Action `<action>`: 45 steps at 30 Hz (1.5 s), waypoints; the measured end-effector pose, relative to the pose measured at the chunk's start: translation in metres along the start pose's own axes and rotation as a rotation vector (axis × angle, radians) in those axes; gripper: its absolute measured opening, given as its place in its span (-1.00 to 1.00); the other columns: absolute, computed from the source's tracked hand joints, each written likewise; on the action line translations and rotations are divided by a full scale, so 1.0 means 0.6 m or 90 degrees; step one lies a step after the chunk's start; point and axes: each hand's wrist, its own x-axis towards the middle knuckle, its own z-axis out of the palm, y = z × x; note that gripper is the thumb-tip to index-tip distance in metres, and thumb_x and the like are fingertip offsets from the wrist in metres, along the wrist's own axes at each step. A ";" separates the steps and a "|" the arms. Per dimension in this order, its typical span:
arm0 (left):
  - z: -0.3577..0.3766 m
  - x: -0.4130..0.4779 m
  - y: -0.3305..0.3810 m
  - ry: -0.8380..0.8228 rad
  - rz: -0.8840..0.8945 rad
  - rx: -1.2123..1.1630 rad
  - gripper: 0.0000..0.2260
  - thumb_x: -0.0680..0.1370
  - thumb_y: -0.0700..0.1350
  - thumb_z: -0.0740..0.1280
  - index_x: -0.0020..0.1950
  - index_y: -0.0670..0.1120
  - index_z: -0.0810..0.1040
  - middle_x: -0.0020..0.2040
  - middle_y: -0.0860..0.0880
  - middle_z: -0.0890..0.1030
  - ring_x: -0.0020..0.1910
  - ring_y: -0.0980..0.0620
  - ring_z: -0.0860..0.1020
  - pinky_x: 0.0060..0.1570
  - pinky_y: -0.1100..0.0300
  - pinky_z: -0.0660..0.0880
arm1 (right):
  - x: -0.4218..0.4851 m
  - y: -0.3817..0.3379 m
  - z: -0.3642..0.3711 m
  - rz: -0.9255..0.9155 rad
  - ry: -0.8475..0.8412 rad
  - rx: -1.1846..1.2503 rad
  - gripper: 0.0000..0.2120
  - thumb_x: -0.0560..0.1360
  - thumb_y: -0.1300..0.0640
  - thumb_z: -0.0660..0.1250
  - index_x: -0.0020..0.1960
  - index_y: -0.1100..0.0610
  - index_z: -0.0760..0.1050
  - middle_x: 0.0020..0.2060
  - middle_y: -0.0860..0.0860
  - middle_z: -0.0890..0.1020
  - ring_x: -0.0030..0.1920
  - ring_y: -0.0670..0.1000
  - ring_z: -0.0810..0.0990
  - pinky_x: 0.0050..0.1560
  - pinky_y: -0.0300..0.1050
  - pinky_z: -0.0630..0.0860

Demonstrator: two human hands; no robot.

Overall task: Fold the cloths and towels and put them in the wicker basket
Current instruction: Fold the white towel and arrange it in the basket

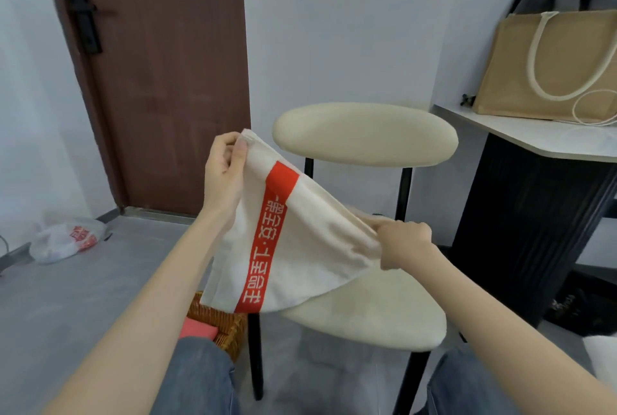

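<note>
**Towel held up over the chair**

Head view: the left hand (225,170) pinches the top corner of the towel (300,247), and the right hand (404,241) grips its lower right edge. The towel, cream with a red stripe, hangs stretched between them above the chair (367,317) seat. Its bottom corner overlaps the basket (222,322) on the floor. Something pink (197,329), perhaps a folded cloth, lies in the basket.
</note>
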 end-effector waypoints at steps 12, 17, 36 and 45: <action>-0.030 0.036 0.067 0.108 -0.031 0.018 -0.84 0.63 -0.01 0.17 0.15 -0.02 0.44 0.02 0.07 0.53 -0.03 0.17 0.52 0.00 0.29 0.49 | -0.036 0.080 -0.136 0.128 0.421 0.276 -0.80 0.51 0.20 0.16 -0.02 0.29 0.49 0.09 0.17 0.36 0.16 0.19 0.30 -0.19 -0.02 0.32; -0.028 0.049 0.110 0.132 -0.068 -0.025 -0.81 0.63 -0.01 0.17 0.19 -0.05 0.42 -0.05 0.12 0.51 -0.07 0.17 0.52 -0.14 0.38 0.46 | -0.041 0.102 -0.160 0.126 0.541 0.255 -0.80 0.54 0.26 0.15 -0.10 0.31 0.53 0.14 0.23 0.35 0.15 0.23 0.30 -0.14 -0.01 0.41; -0.013 0.027 0.054 0.070 -0.218 0.121 -0.79 0.61 -0.08 0.19 0.19 -0.10 0.49 0.07 0.03 0.49 0.06 0.05 0.43 0.04 0.16 0.37 | -0.042 0.144 -0.080 0.182 0.389 0.772 -0.84 0.54 0.01 0.19 0.06 0.05 0.40 -0.12 -0.01 0.52 -0.08 0.06 0.52 -0.03 0.03 0.52; 0.011 0.003 -0.070 0.036 -0.316 0.154 -0.80 0.59 -0.07 0.25 0.17 -0.08 0.53 0.03 -0.05 0.59 -0.05 -0.05 0.55 -0.06 0.08 0.51 | 0.021 0.126 0.019 0.263 0.266 0.974 -0.78 0.59 0.14 0.19 0.19 0.15 0.47 -0.02 -0.03 0.49 -0.33 0.13 0.68 -0.15 0.00 0.64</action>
